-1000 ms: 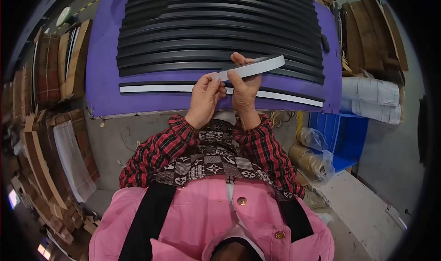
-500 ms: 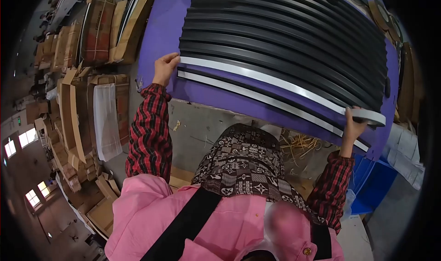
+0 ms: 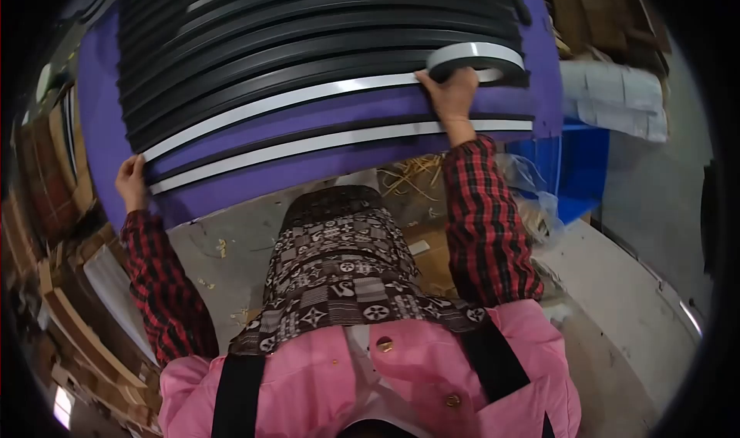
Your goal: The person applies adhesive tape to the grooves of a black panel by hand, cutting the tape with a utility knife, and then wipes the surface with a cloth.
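Observation:
A roll of white tape (image 3: 493, 50) is in my right hand (image 3: 453, 97), with the fingers wrapped round its lower left side. From the roll a white tape strip (image 3: 285, 103) runs leftward along the nearest of the stacked black ridged strips (image 3: 308, 33). At the left end of that tape, my left hand (image 3: 132, 182) is closed in a pinch by the corner of the stack. Closer to my body, a separate black strip with a white band (image 3: 324, 140) lies on the purple table (image 3: 223, 199).
Cardboard boxes (image 3: 77, 315) crowd the left side. Right of the table are a blue bin (image 3: 583, 168) and a white wrapped bundle (image 3: 613, 95). Straw-like scraps (image 3: 412, 177) lie on the floor beyond the table's near edge.
The view has swung to the right, so the table sits further left in it. My right hand with the roll is now further in from the right end of the near strip.

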Available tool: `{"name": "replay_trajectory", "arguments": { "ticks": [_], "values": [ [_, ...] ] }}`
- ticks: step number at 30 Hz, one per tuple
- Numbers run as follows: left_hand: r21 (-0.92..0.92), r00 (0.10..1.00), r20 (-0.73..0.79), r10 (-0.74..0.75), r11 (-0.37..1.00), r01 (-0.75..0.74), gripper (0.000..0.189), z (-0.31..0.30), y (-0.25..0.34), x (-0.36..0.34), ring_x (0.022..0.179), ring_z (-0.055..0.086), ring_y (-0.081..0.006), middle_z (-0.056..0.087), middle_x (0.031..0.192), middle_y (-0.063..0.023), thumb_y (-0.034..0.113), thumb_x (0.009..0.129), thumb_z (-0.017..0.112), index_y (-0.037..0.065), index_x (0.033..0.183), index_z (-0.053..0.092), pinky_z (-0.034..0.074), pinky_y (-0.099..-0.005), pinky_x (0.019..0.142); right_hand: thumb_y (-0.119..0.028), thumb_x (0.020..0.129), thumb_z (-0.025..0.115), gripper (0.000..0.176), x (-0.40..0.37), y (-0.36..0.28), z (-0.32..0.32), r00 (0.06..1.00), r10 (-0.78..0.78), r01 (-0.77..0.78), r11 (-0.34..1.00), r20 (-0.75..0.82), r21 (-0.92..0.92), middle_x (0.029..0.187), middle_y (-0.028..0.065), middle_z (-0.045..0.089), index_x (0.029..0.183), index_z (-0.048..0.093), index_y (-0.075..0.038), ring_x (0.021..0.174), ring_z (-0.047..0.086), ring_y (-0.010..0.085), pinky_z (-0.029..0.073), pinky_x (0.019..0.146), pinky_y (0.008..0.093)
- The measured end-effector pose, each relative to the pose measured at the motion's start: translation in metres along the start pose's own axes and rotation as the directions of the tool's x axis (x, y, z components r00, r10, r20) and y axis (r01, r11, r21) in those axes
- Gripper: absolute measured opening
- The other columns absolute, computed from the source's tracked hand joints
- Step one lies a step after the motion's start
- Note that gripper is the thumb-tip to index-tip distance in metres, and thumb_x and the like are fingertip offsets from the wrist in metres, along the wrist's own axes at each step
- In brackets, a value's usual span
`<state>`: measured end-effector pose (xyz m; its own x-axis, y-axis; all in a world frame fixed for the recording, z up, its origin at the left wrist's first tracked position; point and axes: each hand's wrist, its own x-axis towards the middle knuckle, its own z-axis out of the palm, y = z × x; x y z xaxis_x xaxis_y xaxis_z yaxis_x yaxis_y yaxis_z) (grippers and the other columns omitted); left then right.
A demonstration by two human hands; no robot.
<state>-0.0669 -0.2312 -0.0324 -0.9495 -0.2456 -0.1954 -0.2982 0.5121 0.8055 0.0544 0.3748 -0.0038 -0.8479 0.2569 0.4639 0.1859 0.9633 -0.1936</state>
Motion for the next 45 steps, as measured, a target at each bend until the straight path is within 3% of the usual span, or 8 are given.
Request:
{"name": "replay_trajectory", "arguments": {
  "ticks": [6, 11, 15, 17, 21, 26, 30, 45],
  "values": [
    [0.004, 0.999, -0.049, 0.017, 1.000, -0.017, 0.029, 0.001, 0.020, -0.009, 0.069, 0.051, -0.0097, 0.058, 0.076, -0.0032, 0.024, 0.073, 0.066, -0.001, 0.086, 0.059, 0.040, -0.0220, 0.065, -0.040, 0.055, 0.071, 0.045, 0.001, -0.008, 0.001, 0.999, -0.044, 0.044, 0.997, -0.002, 0.056, 0.072, 0.0133, 0.050, 0.067, 0.051, 0.000, 0.076, 0.047, 0.0310, 0.035, 0.077, 0.0396],
    [0.696, 0.967, -0.193, 0.164, 0.717, 0.018, 0.040, 0.003, 0.040, -0.015, 0.067, 0.056, -0.0166, 0.060, 0.074, -0.0106, 0.035, 0.070, 0.064, -0.001, 0.084, 0.059, 0.043, -0.0282, 0.064, -0.037, 0.056, 0.071, 0.047, 0.004, -0.009, -0.001, 0.994, -0.108, 0.108, 0.994, -0.012, -0.024, 0.078, 0.0136, 0.051, 0.077, 0.052, 0.000, 0.083, 0.048, 0.0311, 0.034, 0.083, 0.0406],
    [0.112, 0.790, 0.261, 0.555, 0.795, -0.596, 0.016, 0.190, 0.179, -0.130, 0.081, 0.055, -0.0247, 0.057, 0.087, -0.0130, 0.012, 0.079, 0.053, 0.002, 0.091, 0.056, 0.043, -0.0318, 0.072, -0.031, 0.057, 0.073, 0.053, 0.018, -0.028, -0.023, 0.980, -0.005, -0.013, 0.996, 0.197, 0.092, 0.085, 0.0132, 0.053, 0.091, 0.050, 0.003, 0.090, 0.049, 0.0290, 0.034, 0.085, 0.0387],
    [-0.081, 0.541, 0.394, 0.743, 0.614, -0.785, 0.016, 0.277, 0.233, -0.187, 0.081, 0.051, -0.0308, 0.054, 0.086, -0.0143, 0.005, 0.075, 0.053, 0.001, 0.090, 0.052, 0.042, -0.0356, 0.072, -0.027, 0.061, 0.074, 0.052, 0.023, -0.031, -0.036, 0.901, 0.246, -0.426, 0.360, 0.356, 0.830, 0.095, 0.0128, 0.054, 0.096, 0.048, 0.003, 0.092, 0.050, 0.0238, 0.037, 0.084, 0.0332],
    [0.163, 0.447, 0.437, 0.781, 0.420, -0.893, 0.032, 0.354, 0.246, -0.218, 0.090, 0.048, -0.0262, 0.047, 0.102, -0.0087, 0.005, 0.070, 0.055, 0.003, 0.101, 0.048, 0.039, -0.0357, 0.077, -0.014, 0.076, 0.062, 0.031, 0.033, 0.025, -0.077, 0.765, 0.391, -0.154, -0.661, 0.511, 0.735, 0.095, 0.0119, 0.056, 0.101, 0.048, -0.004, 0.087, 0.054, 0.0170, 0.043, 0.078, 0.0266],
    [0.294, 0.456, 0.539, 0.708, 0.349, -0.890, 0.042, 0.343, 0.258, -0.226, 0.091, 0.047, -0.0249, 0.046, 0.103, -0.0082, 0.003, 0.071, 0.053, 0.005, 0.112, 0.045, 0.038, -0.0353, 0.079, -0.015, 0.074, 0.063, 0.023, 0.035, 0.193, -0.094, 0.623, 0.769, -0.330, 0.093, 0.143, 0.939, 0.082, 0.0063, 0.055, 0.087, 0.049, -0.002, 0.080, 0.055, 0.0203, 0.045, 0.074, 0.0321],
    [0.376, 0.477, 0.597, 0.645, 0.300, -0.877, 0.044, 0.347, 0.260, -0.228, 0.093, 0.046, -0.0250, 0.044, 0.105, -0.0084, 0.000, 0.074, 0.050, 0.009, 0.117, 0.043, 0.038, -0.0362, 0.080, -0.030, 0.056, 0.074, 0.052, 0.037, 0.240, -0.069, 0.878, 0.456, -0.405, 0.870, -0.144, 0.281, 0.076, 0.0164, 0.055, 0.088, 0.048, 0.001, 0.071, 0.053, 0.0330, 0.042, 0.067, 0.0406],
    [0.436, 0.468, 0.587, 0.660, 0.229, -0.870, 0.039, 0.351, 0.282, -0.230, 0.094, 0.045, -0.0273, 0.044, 0.101, -0.0117, 0.000, 0.068, 0.053, 0.006, 0.107, 0.050, 0.037, -0.0385, 0.081, -0.027, 0.057, 0.074, 0.057, 0.053, 0.245, -0.060, 0.962, 0.270, -0.272, 0.961, 0.046, 0.056, 0.089, 0.0178, 0.046, 0.094, 0.043, 0.003, 0.087, 0.044, 0.0333, 0.035, 0.080, 0.0396]
  ]
}}
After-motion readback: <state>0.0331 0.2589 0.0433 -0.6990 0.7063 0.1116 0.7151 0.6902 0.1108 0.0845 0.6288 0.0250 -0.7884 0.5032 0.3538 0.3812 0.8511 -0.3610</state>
